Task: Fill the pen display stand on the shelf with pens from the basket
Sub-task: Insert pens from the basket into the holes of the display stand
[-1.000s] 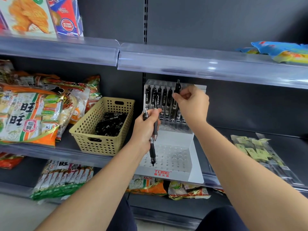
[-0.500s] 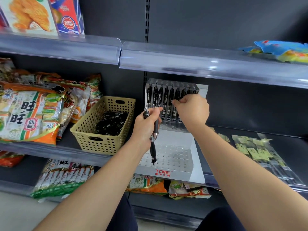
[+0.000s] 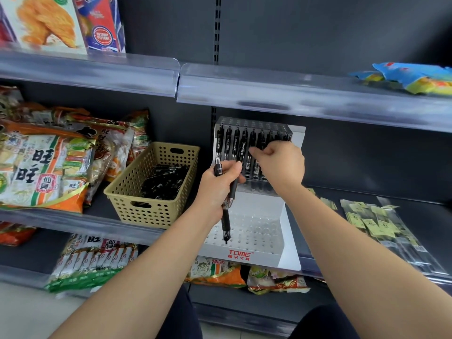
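On the shelf [image 3: 367, 199] the white pen stand [image 3: 291, 236] sits just right of the tan basket [image 3: 146, 211]. Its front holes lie open below one back row of about nine black pens [image 3: 228, 145]. My left hand [image 3: 217, 189] grips two loose pens [image 3: 225, 221] over those holes; my right hand [image 3: 281, 165] is curled against the row, and I cannot tell whether it pinches one.

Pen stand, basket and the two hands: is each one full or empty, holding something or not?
pen display stand: back-row pens stand upright, front holes empty.
basket: partly filled with loose pens.
left hand: grips a few black pens, tips down over the stand.
right hand: fingers curled at the back row; cannot tell if it pinches a pen.
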